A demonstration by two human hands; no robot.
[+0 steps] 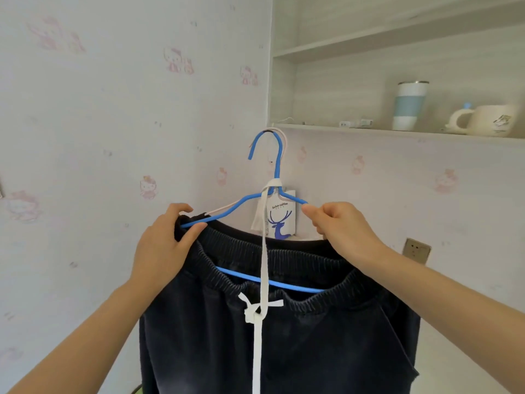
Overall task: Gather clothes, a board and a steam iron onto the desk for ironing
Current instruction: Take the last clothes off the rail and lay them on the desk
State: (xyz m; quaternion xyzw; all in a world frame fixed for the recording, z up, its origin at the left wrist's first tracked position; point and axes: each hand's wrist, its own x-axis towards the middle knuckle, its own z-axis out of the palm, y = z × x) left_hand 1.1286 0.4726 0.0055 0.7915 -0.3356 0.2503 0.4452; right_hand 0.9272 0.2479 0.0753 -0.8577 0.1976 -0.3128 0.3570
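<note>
Dark navy trousers [284, 336] with an elastic waistband and a long white drawstring [262, 268] hang on a blue wire hanger [277, 166], with a pale pink hanger behind it. The hook sits near the corner of a wall shelf. My left hand [162, 245] grips the hanger's left shoulder together with the waistband. My right hand [341, 226] pinches the hanger's right shoulder. No board or steam iron is in view.
A white wall shelf [397, 132] at upper right carries a white and blue tumbler [409, 106] and a cream mug [488, 120]. A paper coffee bag [279, 220] hangs behind the hanger. A wall socket [416, 250] sits at right. Patterned wallpaper covers the walls.
</note>
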